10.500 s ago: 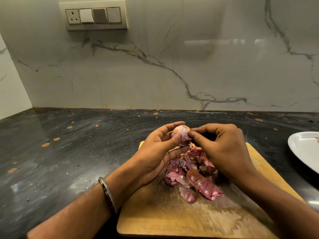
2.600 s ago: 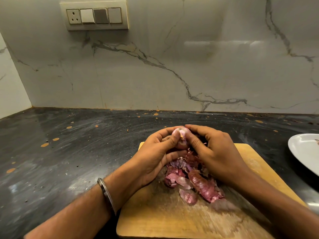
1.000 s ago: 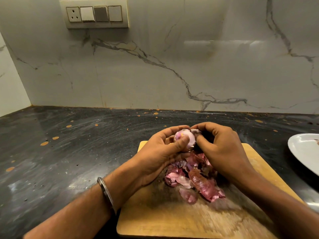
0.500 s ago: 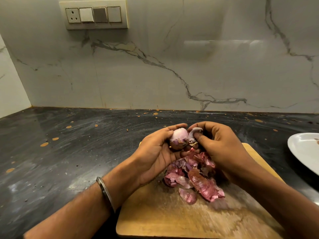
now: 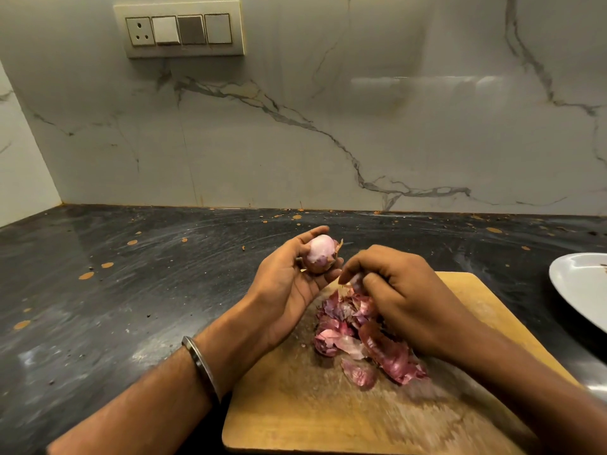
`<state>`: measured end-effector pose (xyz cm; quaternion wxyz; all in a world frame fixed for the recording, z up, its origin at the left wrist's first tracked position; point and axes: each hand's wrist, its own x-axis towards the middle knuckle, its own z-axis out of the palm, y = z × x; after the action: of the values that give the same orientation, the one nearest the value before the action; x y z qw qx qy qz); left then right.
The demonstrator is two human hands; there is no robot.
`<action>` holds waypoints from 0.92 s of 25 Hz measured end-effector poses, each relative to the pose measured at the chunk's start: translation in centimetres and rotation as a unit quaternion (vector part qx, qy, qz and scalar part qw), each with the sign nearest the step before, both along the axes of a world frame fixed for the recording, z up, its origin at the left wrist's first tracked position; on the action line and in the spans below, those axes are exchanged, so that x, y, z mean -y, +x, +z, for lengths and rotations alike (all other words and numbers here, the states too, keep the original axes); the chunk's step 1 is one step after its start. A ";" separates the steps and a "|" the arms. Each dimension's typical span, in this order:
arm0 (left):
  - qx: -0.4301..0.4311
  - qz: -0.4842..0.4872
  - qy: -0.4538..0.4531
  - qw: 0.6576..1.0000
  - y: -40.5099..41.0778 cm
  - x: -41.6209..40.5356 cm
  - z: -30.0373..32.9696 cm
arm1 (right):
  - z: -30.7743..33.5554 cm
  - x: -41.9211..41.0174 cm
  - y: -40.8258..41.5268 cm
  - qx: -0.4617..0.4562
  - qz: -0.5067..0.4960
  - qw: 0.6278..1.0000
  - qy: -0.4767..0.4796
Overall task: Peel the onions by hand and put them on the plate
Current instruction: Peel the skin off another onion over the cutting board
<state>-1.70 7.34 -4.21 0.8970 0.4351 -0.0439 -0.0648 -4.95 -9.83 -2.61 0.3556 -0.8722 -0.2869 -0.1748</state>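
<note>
Since half a second ago your hands have parted: your right hand (image 5: 399,298) has dropped from the onion (image 5: 320,254) down toward the peel pile (image 5: 364,339), carrying a strip of skin (image 5: 356,280) pinched in its curled fingers. One onion, mostly pale and bare with a purple patch low on it, sits in your left hand (image 5: 289,284), fingers cupped round it, held above the far left corner of the cutting board (image 5: 295,405). One pile of purple skins lies near the board's middle, partly hidden under your right hand. One white plate (image 5: 581,290) rests on the dark counter (image 5: 98,290) right of the board, cut off by the frame edge, well apart from the onion. One metal bangle (image 5: 202,367) circles your left wrist, left of the board. One switch panel (image 5: 179,31) hangs on the marble wall (image 5: 328,126) far behind the board.
</note>
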 end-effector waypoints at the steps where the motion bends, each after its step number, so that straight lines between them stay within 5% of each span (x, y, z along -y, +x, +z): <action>1: 0.000 0.006 0.002 1.000 0.0 0.0 0.0 | 0.0 0.0 -0.1 -0.003 0.010 1.000 0.005; 7: -0.007 0.014 0.020 1.000 -0.2 0.0 -0.1 | 0.1 0.6 0.1 0.042 -0.016 0.992 0.116; 13: 0.002 0.016 0.029 0.999 -0.1 0.1 0.0 | 0.2 0.2 -0.3 0.073 0.028 0.995 0.066; 23: 0.045 -0.065 0.082 0.993 -0.7 0.1 0.1 | -0.1 0.5 0.5 0.102 -0.044 0.993 0.028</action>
<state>-2.44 7.27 -4.14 0.8492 0.5058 -0.1074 -0.1069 -4.48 -10.30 -2.68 0.3410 -0.8512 -0.2780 -0.2862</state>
